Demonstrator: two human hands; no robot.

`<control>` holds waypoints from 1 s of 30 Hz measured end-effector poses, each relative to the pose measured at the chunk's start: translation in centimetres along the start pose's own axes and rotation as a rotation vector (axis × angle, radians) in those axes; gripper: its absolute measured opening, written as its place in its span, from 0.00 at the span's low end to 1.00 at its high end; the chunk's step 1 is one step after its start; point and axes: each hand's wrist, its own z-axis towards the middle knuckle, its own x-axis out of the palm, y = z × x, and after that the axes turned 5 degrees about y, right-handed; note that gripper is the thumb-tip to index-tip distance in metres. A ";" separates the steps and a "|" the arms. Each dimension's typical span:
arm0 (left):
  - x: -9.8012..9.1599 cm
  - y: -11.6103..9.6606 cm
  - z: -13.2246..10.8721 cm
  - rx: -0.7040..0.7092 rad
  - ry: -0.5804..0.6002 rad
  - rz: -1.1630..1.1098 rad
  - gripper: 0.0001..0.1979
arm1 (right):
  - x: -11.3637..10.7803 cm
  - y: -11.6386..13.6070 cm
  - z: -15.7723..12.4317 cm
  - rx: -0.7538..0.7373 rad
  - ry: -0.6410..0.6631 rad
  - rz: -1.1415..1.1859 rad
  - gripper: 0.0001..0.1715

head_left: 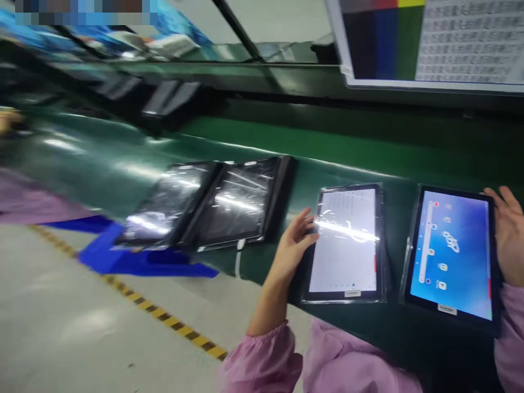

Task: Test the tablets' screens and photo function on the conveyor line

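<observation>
My left hand (292, 243) is at the left edge of a tablet (346, 245) in a clear plastic sleeve, thumb and fingers closed on that edge. Its lit screen is mostly white, with glare across the middle. To the right is a second sleeved tablet (452, 251), showing a blue home screen with app icons. My right hand (510, 234) grips this tablet along its right edge, fingertips near the upper corner and part of the hand cut off by the frame. Both tablets are at the green work surface (303, 188), each with a small white label at its near edge.
Left of my hands, dark-screened tablets (239, 204) in shiny plastic rest on black pieces. A blue sheet or bin (102, 254) juts past the bench edge. Above hangs a test chart (470, 43) with colour blocks and text. A co-worker's pink sleeve (36, 199) shows at far left.
</observation>
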 end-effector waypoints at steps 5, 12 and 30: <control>0.5 -0.6 0.1 -0.089 -0.047 0.025 0.41 | 0.0 -0.4 0.6 -0.023 0.058 -0.026 0.34; 3.2 -4.9 -3.2 0.093 -0.202 0.237 0.29 | -0.2 0.1 0.3 0.016 0.104 -0.065 0.40; 16.2 -2.2 -14.6 0.197 0.636 0.968 0.65 | -3.7 0.6 0.4 0.011 0.101 -0.714 0.27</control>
